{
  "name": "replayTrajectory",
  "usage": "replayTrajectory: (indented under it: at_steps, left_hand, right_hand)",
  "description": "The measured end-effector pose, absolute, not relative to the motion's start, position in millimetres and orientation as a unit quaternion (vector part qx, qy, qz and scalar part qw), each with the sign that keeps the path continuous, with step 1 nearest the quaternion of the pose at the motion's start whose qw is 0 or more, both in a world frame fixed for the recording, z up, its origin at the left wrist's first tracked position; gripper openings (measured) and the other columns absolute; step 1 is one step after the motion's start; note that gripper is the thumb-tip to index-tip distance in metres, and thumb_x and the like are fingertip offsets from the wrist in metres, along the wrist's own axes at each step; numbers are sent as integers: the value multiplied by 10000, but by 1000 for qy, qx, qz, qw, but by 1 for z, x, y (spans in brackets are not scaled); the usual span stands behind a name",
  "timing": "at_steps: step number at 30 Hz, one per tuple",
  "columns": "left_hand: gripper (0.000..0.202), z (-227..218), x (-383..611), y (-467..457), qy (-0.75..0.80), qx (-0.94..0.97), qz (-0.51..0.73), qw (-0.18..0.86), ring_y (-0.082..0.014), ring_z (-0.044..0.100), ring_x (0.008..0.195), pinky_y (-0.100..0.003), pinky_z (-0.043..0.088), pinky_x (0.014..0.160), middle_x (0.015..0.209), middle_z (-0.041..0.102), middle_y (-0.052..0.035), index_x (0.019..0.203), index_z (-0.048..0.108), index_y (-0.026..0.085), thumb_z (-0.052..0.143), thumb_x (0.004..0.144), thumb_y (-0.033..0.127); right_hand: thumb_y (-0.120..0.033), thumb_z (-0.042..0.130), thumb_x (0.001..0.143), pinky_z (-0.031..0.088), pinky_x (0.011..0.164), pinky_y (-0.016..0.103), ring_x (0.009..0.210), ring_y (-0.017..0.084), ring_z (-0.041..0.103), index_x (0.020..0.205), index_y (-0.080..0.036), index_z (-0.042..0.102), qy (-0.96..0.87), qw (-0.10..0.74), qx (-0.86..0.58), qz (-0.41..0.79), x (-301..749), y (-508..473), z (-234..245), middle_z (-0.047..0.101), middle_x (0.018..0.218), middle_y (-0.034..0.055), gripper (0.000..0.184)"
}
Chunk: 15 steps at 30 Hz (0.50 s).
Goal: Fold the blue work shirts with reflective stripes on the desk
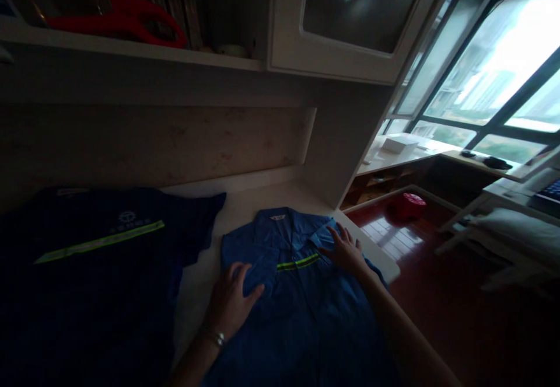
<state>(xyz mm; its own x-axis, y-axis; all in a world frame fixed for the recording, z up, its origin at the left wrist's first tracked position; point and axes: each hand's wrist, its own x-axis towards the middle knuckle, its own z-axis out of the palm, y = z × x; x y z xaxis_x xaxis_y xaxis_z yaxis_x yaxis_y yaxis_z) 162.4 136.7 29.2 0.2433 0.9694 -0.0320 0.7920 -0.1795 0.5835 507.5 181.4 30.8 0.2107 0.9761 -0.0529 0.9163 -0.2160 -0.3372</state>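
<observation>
A blue work shirt (297, 305) lies front up on the white counter, its collar toward the wall and a yellow-green reflective stripe across the chest. My left hand (231, 299), with a bracelet at the wrist, is over the shirt's left side near the sleeve, thumb and fingers apart. Over the opposite shoulder, my right hand (343, 250) has its fingers spread and slightly bent. Whether either hand touches the cloth is hard to tell in the dim light. To the left lies a dark navy shirt (109, 282) with a white emblem and a similar stripe.
Above the counter (271, 194) runs a shelf (131, 48) holding red-handled scissors (118, 22). A cabinet door (336, 54) hangs overhead. At the right, beyond the counter's end, are a red stool (411, 200), a windowside desk (394, 153) and a white bench (503, 229).
</observation>
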Motion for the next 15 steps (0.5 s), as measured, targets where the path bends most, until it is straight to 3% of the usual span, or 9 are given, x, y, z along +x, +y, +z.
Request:
replayTrajectory:
  at_steps: [2,4,7,9,12,15]
  left_hand:
    - [689,8,167,154,664,716,171,132,-374,428,1326,-510,341,1102,1436,460,-246,1361,497,46,552,846,500]
    - [758,-8,166,161,698,688,166,106,-400,420,1328,-528,356,1087,1435,441,-292,1383,444,-17,571,834,490]
    - [758,-13,158,161,716,634,225,188,-355,385,1371,-477,315,1131,1458,411,-288,1440,323,-34,586,829,330]
    - [761,-6,152,158,710,580,264,299,-305,415,1364,-430,313,1137,1462,427,-254,1457,291,7,590,782,188]
    - [596,10,140,152,672,534,267,438,-240,639,1108,-339,477,973,1238,659,-152,1287,527,72,601,697,117]
    - [452,29,121,134,644,520,272,490,-216,699,915,-297,534,814,1029,750,-76,1108,649,105,583,661,116]
  right_hand:
    - [-590,504,876,240,1071,674,1392,399,322,1472,-211,383,-540,72,-835,72,510,200,10,367,1524,181,717]
    - [-583,424,906,281,1076,618,1373,387,360,1494,-162,338,-520,59,-849,66,515,206,-4,388,1506,194,728]
    - [-528,426,896,379,1048,460,1282,343,485,1476,-113,355,-530,94,-842,28,531,194,-13,456,1441,207,716]
    - [-569,465,844,415,1011,461,1245,375,516,1446,-71,384,-498,111,-860,19,545,179,-13,474,1405,250,785]
    - [-597,440,802,481,923,498,1095,398,619,1266,-108,581,-505,128,-842,136,559,159,-10,650,1179,228,688]
    - [-551,449,757,542,854,451,955,352,689,1010,-249,696,-574,192,-749,269,553,148,-6,746,973,119,465]
